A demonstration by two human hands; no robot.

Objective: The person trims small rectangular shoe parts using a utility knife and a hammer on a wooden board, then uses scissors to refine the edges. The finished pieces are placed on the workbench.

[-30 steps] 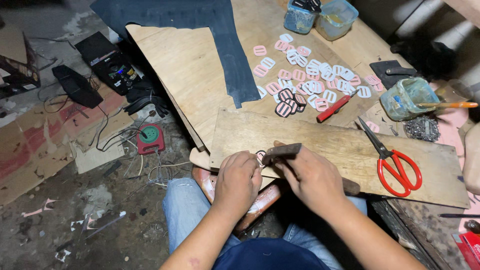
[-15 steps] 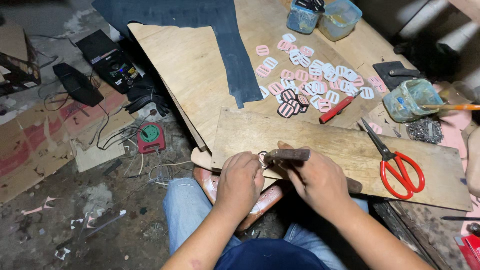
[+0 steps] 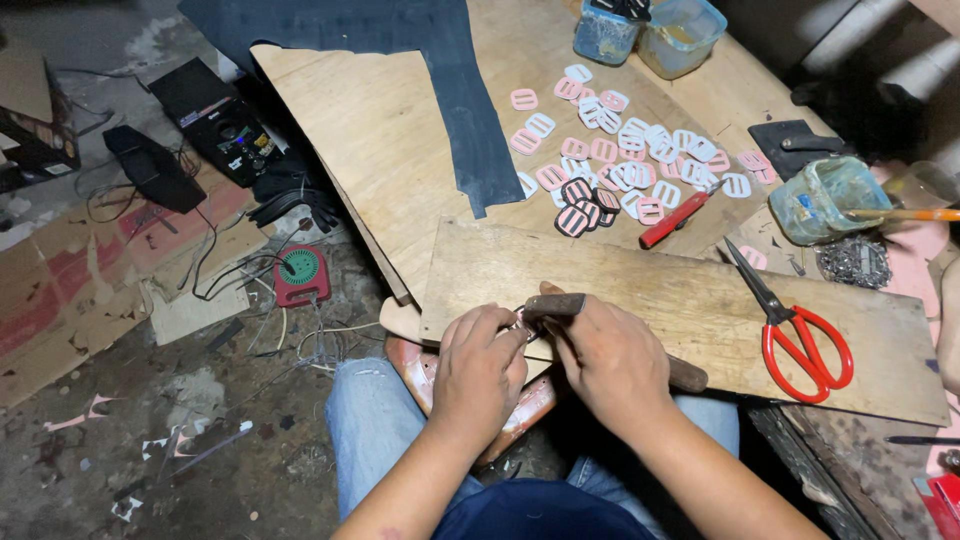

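My left hand (image 3: 480, 368) pinches a small metal buckle piece (image 3: 522, 322) at the near edge of a wooden board (image 3: 700, 310) that lies over my lap. My right hand (image 3: 610, 362) grips a dark-headed tool (image 3: 556, 304) whose wooden handle sticks out to the right behind the hand. The tool's head rests right beside the buckle piece. Both hands are close together and touch at the fingertips.
Red-handled scissors (image 3: 800, 330) lie on the board's right part. Several pink, white and dark buckles (image 3: 620, 150) are spread on the plywood behind, with a red pen (image 3: 675, 220), a dark cloth strip (image 3: 470, 110), plastic tubs (image 3: 640, 28) and a jar with a brush (image 3: 825, 200). Electronics and cables (image 3: 220, 130) lie on the floor at left.
The hands and tool have stayed at the board's near edge with only slight shifts; the view moved a little.
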